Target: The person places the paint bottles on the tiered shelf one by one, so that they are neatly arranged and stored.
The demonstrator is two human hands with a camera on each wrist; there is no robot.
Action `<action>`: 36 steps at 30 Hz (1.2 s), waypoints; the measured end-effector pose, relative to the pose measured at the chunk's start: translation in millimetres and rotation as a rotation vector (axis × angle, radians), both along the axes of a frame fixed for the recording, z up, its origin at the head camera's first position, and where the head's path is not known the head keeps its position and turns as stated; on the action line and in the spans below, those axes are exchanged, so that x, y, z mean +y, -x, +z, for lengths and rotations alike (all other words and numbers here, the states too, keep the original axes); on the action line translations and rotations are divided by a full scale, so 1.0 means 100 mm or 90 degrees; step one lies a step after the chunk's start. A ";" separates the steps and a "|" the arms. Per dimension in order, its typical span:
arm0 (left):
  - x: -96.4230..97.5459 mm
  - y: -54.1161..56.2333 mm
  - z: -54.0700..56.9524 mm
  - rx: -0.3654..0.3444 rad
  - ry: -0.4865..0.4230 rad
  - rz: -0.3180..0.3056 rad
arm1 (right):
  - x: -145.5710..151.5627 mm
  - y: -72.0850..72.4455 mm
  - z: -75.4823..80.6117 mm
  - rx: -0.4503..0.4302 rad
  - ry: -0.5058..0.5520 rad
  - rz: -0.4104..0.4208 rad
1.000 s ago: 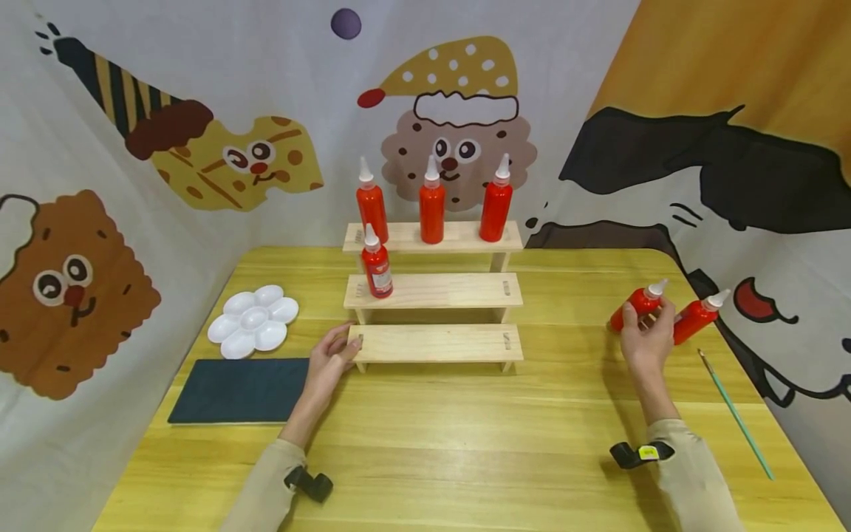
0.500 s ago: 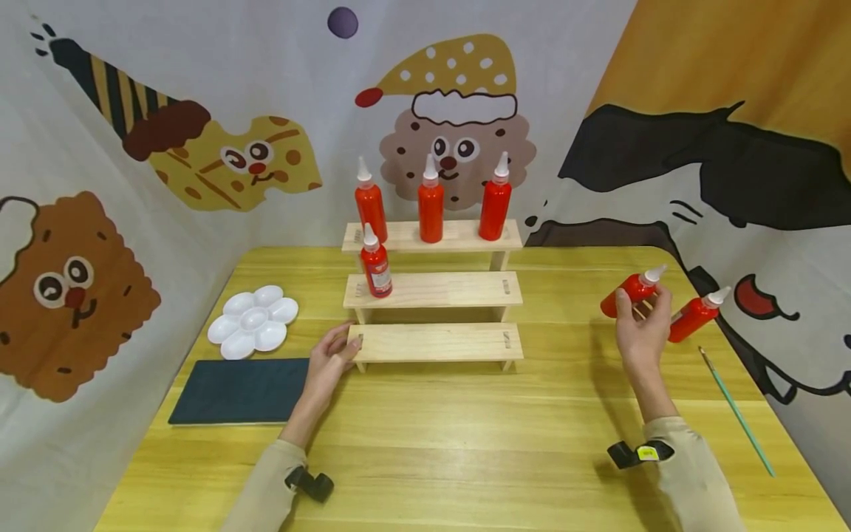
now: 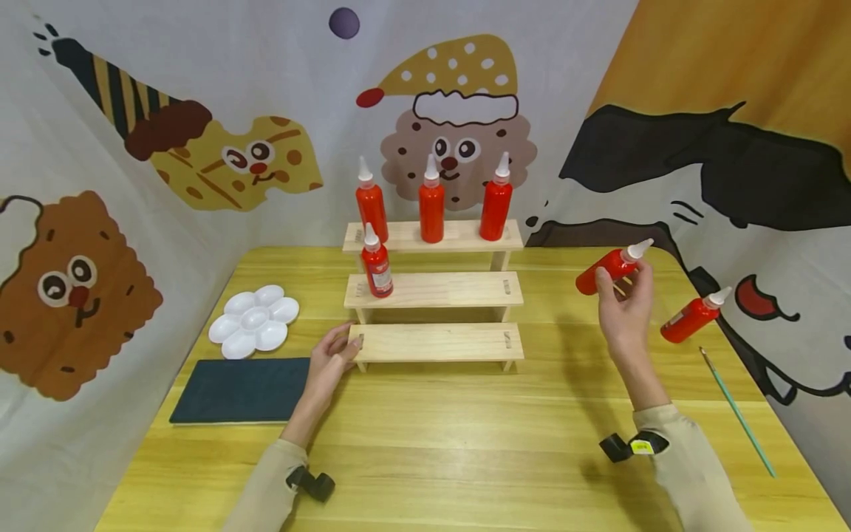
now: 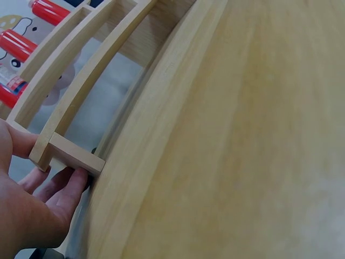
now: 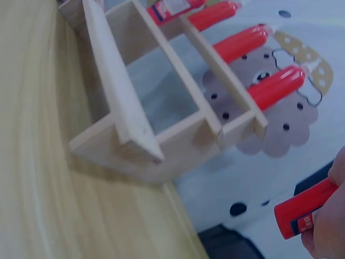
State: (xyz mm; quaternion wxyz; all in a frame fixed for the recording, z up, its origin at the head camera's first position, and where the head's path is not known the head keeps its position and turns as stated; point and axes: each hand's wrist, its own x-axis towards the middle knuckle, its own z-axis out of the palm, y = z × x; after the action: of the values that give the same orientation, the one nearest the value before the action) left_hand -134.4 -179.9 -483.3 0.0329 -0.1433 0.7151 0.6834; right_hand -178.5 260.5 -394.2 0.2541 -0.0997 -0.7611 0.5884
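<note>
My right hand (image 3: pixel 625 314) grips a red squeeze bottle of paint (image 3: pixel 603 272) with a white nozzle cap, tilted and raised over the table's right side. The base of that bottle also shows in the right wrist view, beside my fingers (image 5: pixel 330 226). My left hand (image 3: pixel 327 362) holds the left end of a three-step wooden rack (image 3: pixel 432 343), thumb on the lowest step and fingers against its leg (image 4: pixel 78 154). Three red bottles (image 3: pixel 432 210) stand along the top step. A smaller labelled red bottle (image 3: pixel 377 270) stands at the left of the middle step.
Another red bottle (image 3: pixel 691 318) is at the table's right edge, near a green-handled paintbrush (image 3: pixel 738 414). At left lie a white flower-shaped palette (image 3: pixel 254 319) and a dark rectangular board (image 3: pixel 239 391). A printed cloth (image 3: pixel 266 44) hangs behind the table.
My right hand has lifted the red bottle and carried it leftward and away from the bottle beside it, tilting it more. My left hand has stayed on the rack.
</note>
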 end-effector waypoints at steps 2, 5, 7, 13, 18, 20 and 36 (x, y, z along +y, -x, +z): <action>0.00 0.00 0.00 0.001 -0.001 -0.002 | -0.06 0.01 0.06 0.021 0.007 0.014; 0.00 0.00 0.01 0.002 -0.005 -0.004 | -0.15 0.03 0.15 0.051 0.014 0.033; 0.00 0.00 0.01 0.002 -0.006 -0.005 | -0.22 0.03 0.20 0.067 0.016 0.042; 0.01 0.00 0.02 0.002 -0.007 -0.007 | -0.41 0.06 0.31 0.092 -0.011 0.073; 0.01 0.00 0.02 0.002 -0.006 -0.006 | -0.57 0.08 0.36 0.107 -0.022 0.109; 0.01 0.00 0.02 0.003 -0.008 -0.003 | -0.63 0.10 0.37 0.117 -0.019 0.125; 0.01 0.00 0.00 0.006 -0.006 0.001 | -1.14 0.21 0.34 0.094 -0.054 0.275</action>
State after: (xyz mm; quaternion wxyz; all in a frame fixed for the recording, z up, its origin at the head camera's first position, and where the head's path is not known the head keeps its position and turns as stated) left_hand -134.3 -179.0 -483.6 0.0297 -0.1402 0.7119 0.6875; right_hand -199.1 146.2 -360.1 0.1814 0.1196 -0.7681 0.6024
